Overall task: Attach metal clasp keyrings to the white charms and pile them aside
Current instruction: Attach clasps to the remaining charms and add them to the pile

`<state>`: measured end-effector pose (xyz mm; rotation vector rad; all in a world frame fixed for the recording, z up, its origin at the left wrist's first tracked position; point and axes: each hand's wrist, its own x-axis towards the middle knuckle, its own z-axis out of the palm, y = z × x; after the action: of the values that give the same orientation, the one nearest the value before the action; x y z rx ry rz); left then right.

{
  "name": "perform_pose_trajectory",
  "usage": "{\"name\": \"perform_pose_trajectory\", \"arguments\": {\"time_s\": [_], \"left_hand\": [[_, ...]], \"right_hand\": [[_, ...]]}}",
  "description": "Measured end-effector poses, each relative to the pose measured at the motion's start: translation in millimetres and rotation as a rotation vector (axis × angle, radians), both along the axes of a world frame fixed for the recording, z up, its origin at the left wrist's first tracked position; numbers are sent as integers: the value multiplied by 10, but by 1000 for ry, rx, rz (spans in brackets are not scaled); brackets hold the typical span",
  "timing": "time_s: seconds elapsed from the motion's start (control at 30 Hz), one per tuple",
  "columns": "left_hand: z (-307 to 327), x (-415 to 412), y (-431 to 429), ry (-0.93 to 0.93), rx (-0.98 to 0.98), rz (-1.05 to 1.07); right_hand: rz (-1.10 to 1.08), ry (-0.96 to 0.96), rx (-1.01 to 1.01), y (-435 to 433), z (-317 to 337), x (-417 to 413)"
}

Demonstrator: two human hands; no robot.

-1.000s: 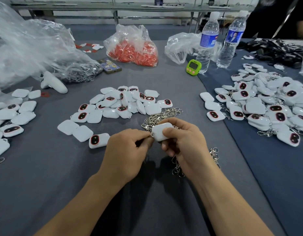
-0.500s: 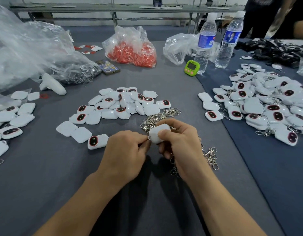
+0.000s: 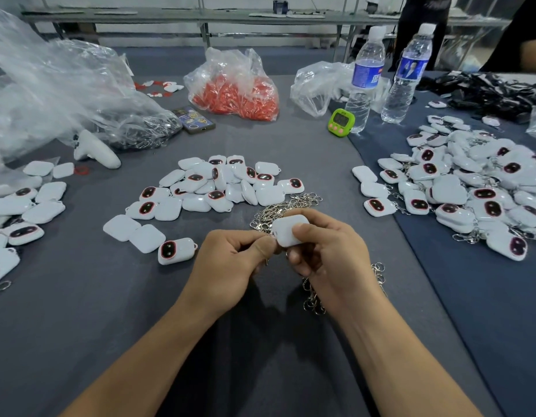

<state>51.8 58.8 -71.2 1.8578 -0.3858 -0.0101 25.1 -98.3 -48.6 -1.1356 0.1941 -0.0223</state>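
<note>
White rounded-square plastic charm (image 3: 286, 233) | right hand (image 3: 329, 257) is gripping it | left hand (image 3: 230, 263) is pinching its edge | just beside silver metal clasp keyrings (image 3: 278, 209)

Bare left hand (image 3: 227, 263) and right hand (image 3: 329, 260) on bare forearms (image 3: 158, 350)

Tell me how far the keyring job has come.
Done: the right pile of charms shows clasps attached. In hand: the left hand and right hand pinch one charm, any clasp there hidden. Left: the middle pile lies bare beside loose clasps.
</note>
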Motion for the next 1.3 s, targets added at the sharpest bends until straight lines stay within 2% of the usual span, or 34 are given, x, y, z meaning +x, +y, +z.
{"name": "perform_pose_trajectory", "arguments": {"time_s": [0.13,0.27,0.47,0.57,0.63,0.77,0.83,0.9,1.03,1.1,1.23,1.3], "left_hand": [[-12,-43,-2,-107,71,72],[-12,-58,-9,-114,75,97],[-10,-31,-34,-34,-36,62],[3,-30,-21,-68,-15,87],[6,-44,4,-178,110,88],[14,-49,35,-608,638,112],[10,-40,58,-697,729,88],[5,-48,69,-647,685,101],[17,-17,17,-136,255,84],[23,3,-8,13,88,42],[58,-21,-22,43,-2,22],[54,-21,4,-29,58,43]], "right_hand": [[-13,18,-8,-12,10,9],[-13,31,21,-35,5,15],[-22,54,10,-15,-24,15],[-42,62,-19,15,-26,8],[-88,29,-107,31,-39,1],[-177,-101,-508,109,-96,-25],[-169,-145,-660,157,-111,-34],[-166,-136,-588,161,-105,-23],[-125,-30,-234,69,-34,0],[-81,9,-82,40,-14,6],[-50,68,13,52,-22,3],[-69,41,-34,73,-32,-2]]}}
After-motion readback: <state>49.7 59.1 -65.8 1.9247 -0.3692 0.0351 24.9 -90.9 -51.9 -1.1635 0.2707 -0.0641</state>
